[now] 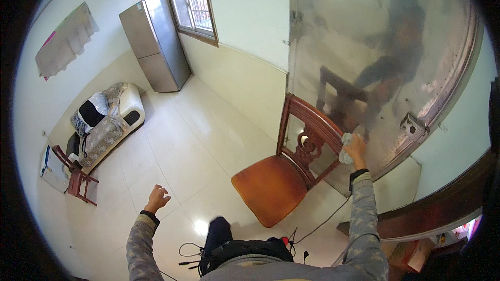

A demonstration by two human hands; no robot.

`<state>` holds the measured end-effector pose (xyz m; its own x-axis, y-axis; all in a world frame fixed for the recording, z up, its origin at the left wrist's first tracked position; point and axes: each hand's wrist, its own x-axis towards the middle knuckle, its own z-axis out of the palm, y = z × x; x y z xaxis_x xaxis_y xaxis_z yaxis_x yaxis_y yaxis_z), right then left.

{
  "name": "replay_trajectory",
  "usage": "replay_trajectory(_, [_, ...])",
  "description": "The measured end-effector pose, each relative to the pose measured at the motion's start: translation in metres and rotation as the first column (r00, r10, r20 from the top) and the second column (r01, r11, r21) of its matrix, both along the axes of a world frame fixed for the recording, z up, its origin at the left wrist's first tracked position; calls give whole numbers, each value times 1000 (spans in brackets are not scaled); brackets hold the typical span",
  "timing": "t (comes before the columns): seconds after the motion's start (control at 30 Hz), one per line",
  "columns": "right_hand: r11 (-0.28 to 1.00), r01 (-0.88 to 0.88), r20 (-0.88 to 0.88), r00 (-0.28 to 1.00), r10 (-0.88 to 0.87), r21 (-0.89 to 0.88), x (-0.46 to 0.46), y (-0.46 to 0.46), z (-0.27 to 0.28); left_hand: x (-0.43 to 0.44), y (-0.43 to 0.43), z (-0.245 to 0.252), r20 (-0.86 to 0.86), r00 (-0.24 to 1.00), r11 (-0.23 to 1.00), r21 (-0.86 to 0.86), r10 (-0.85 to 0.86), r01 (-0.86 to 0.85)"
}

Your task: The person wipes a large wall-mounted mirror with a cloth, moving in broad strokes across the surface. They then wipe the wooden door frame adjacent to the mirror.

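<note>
A carved wooden chair (272,187) with an orange-brown seat stands before me on the tiled floor, its back against a shiny metal door (375,47). My right hand (354,149) grips a crumpled pale grey cloth (346,147) at the right end of the chair's top rail. To the left, my left hand (158,199) hangs in the air over the floor, holding nothing, with its fingers bent and apart. My figure and the chair show as a blurred reflection in the door.
A door lock (413,128) juts out at the right. Black cables (324,218) trail near my legs. Farther off are a refrigerator (156,43), a covered sofa (103,136) and a smaller-looking wooden chair (80,183). A dark wooden edge (433,203) curves along my right.
</note>
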<state>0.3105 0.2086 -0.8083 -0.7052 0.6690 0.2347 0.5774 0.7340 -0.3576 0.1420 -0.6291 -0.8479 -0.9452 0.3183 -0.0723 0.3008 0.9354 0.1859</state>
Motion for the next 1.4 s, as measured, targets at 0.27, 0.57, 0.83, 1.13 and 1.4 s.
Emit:
replay_trajectory(0.27, [974,173,93,983,-160,-149,80,-48,-23,-168,-38,-31,-152,910,915,64,-386,399])
replay_trajectory(0.57, [883,470,200,865,-460,-3,211,-203,-24,-256,49,-119,-165,628,599,194,-761,777])
replay_trajectory(0.83, [643,766,48,641,-766,18,387,-384,-5,-142,156,-141,116,541,547,316,-833,775])
replay_trajectory(1.13, [413,903,-276,370,-887,-117,416,-486,1,-91,251,-155,22,279,269,349,-960,898])
replay_trajectory(1.4, [461,876,-299,407,-863,-140,444,-453,-19,-54,260,-141,186,377,417,293,-907,860])
